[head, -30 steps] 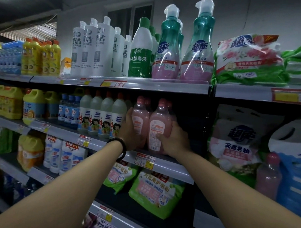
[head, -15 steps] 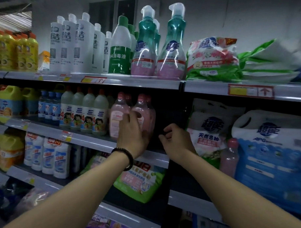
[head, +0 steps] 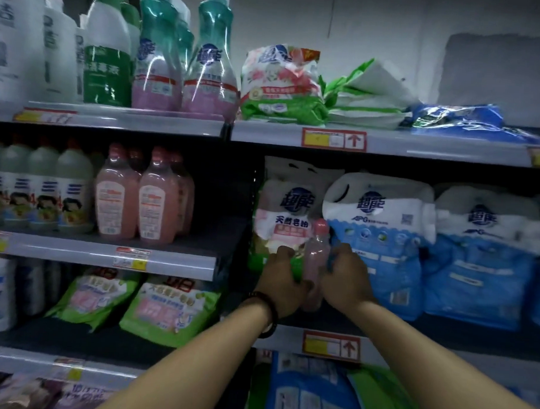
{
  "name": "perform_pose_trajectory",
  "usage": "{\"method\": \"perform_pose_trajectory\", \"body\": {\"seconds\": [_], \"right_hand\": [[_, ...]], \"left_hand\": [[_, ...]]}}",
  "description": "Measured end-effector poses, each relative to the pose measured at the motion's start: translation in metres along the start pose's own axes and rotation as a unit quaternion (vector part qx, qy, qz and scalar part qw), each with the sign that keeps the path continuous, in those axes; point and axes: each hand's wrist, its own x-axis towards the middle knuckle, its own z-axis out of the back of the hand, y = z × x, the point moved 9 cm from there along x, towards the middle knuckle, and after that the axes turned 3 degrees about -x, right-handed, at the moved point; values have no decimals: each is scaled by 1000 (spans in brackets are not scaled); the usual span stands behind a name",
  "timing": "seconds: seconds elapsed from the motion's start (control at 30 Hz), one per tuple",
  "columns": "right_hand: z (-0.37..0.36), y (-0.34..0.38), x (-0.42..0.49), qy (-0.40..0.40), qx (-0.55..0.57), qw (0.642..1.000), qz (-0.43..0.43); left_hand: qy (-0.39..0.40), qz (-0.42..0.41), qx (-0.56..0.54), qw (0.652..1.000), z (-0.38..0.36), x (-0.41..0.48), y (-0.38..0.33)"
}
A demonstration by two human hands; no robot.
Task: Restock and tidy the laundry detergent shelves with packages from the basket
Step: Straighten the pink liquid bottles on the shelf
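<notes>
The small pink-capped bottle [head: 317, 258] stands upright on the middle shelf [head: 441, 335] of the right-hand bay, and both hands are clasped on it. The left hand [head: 282, 284], with a black wristband [head: 268, 311], curls round its left side, and the right hand [head: 347, 279] curls round its right side. Just left of the bottle and behind it sits a green and pink detergent bag [head: 288, 211]. Touching it on the right is a blue and white detergent bag [head: 380, 238]. Below the bottle, on the shelf rail, hangs a red-framed price tag [head: 331, 347]. Well to the bottle's left, 2 larger pink bottles [head: 134, 202] front a row on the neighbouring bay.
</notes>
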Motion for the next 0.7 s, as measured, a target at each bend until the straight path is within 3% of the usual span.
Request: {"method": "perform_pose_trajectory", "body": {"seconds": [0.2,0.3,0.57,0.7], "right_hand": [[-16,-41,2,90,60,994,-21],[-23,-49,4,111,49,993,1],[-15,-48,4,98,99,990,-16],[-18,-20,0,179,178,967,30]], "left_hand": [[9,84,-71,994,-48,14,13],[-9,92,-29,995,-52,20,17],[5,54,-96,994,-38,17,17],[35,7,-211,977,-8,10,-4]]}}
